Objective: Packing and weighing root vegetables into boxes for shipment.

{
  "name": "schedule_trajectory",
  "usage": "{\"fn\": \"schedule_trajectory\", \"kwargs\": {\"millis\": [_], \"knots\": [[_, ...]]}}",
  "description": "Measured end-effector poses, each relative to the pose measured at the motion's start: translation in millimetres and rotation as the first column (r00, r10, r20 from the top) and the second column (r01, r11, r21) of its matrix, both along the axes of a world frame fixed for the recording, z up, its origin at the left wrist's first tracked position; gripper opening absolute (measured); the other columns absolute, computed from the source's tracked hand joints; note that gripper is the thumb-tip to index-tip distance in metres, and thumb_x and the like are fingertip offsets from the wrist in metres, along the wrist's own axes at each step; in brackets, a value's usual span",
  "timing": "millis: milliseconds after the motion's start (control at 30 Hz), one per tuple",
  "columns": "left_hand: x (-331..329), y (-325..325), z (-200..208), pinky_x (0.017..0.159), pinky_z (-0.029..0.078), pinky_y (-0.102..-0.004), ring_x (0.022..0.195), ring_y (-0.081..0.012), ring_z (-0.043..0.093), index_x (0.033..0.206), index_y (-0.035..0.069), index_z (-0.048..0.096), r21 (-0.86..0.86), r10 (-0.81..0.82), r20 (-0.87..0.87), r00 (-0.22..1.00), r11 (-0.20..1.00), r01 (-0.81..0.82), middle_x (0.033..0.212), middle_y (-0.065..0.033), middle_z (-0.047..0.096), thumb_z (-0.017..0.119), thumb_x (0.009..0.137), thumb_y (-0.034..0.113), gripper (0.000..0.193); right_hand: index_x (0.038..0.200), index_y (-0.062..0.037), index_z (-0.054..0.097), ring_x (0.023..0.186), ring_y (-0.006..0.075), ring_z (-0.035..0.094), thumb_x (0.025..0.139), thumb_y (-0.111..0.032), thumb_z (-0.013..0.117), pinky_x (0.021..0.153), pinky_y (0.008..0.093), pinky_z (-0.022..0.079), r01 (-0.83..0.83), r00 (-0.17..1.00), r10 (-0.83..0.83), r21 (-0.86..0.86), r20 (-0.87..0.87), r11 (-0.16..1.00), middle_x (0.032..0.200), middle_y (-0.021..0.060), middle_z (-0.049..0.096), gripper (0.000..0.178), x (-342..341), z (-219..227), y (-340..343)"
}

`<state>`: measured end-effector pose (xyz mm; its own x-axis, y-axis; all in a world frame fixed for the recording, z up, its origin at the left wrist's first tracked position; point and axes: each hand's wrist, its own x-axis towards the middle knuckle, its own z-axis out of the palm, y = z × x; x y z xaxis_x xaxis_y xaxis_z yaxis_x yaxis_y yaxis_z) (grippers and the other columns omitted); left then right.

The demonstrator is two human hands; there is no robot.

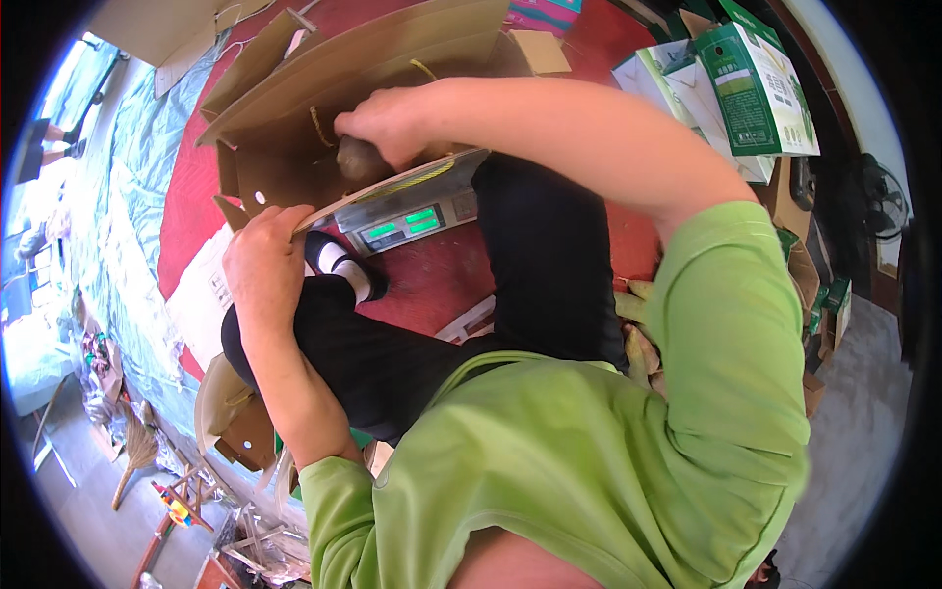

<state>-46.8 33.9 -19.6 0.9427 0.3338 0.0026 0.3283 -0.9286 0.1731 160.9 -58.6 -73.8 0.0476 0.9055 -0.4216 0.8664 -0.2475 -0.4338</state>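
An open cardboard box (280, 162) with yellow rope handles stands on a digital scale (412, 228), whose display glows green. My left hand (265, 253) is closed on the near-left edge of the box, fingers over the cardboard. Inside the box, my right hand (392, 126) is wrapped round a brown, rounded lump (361, 160), perhaps a root vegetable; its kind cannot be made out. Part of the lump is hidden under my fingers, and the near wall hides some of the box's inside.
Long pale-green and brown vegetables (638, 339) lie beside my right leg. Green and white cartons (751, 93) are stacked at the far right, near a black fan (881, 196). A straw broom (137, 447) lies at the lower left. Red covering (422, 285) spreads under the scale.
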Motion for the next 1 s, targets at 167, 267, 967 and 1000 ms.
{"fn": "schedule_trajectory", "kwargs": {"millis": [167, 267, 967, 1000], "knots": [[3, -3, 3, 0.071, 0.049, -0.0387, 0.084, -0.032, 0.063, 0.097, 0.013, 0.07, -0.05, -0.027, -0.014, 1.0, 0.998, 0.026, 0.089, -0.0104, 0.066, 0.062, 0.08, 0.007, 0.019, 0.132, -0.0078, 0.048, 0.108, 0.0339, 0.058, 0.062, -0.013, 0.079, 0.091, 0.0402, 0.047, -0.017, 0.995, 0.016, -0.006, -0.098, 1.0, 0.113, 0.0172, 0.063, 0.076, -3, 1, -3], [3, 0, 1, 0.071, 0.048, -0.0409, 0.084, -0.0311, 0.062, 0.098, 0.014, 0.069, -0.024, -0.051, 0.043, 0.998, 0.998, 0.052, 0.086, -0.0087, 0.064, 0.062, 0.079, 0.008, 0.021, 0.124, -0.0052, 0.056, 0.098, 0.0304, 0.061, 0.07, -0.018, 0.072, 0.085, 0.0391, 0.049, -0.011, 0.988, 0.043, 0.214, -0.148, 0.977, 0.107, 0.0156, 0.064, 0.058, 8, 20, -24], [5, 12, -15, 0.076, 0.049, -0.0358, 0.084, -0.0304, 0.065, 0.105, 0.003, 0.067, 0.025, -0.02, 0.024, 0.999, 0.999, 0.02, 0.094, -0.0144, 0.068, 0.064, 0.086, 0.011, 0.021, 0.106, -0.0093, 0.064, 0.099, 0.0337, 0.061, 0.075, -0.009, 0.063, 0.086, 0.043, 0.049, 0.993, -0.003, -0.945, -0.111, 0.326, -0.041, 0.105, 0.0155, 0.064, 0.031, -178, -244, -539], [5, 16, -14, 0.076, 0.049, -0.0362, 0.084, -0.0306, 0.065, 0.106, 0.003, 0.067, 0.018, -0.049, 0.021, 0.999, 0.999, 0.049, 0.094, -0.0147, 0.068, 0.064, 0.086, 0.011, 0.021, 0.106, -0.0093, 0.064, 0.099, 0.0337, 0.061, 0.075, -0.009, 0.063, 0.086, 0.043, 0.049, 0.993, -0.013, -0.946, -0.108, 0.325, -0.051, 0.105, 0.0155, 0.064, 0.031, -188, -244, -540]]}}
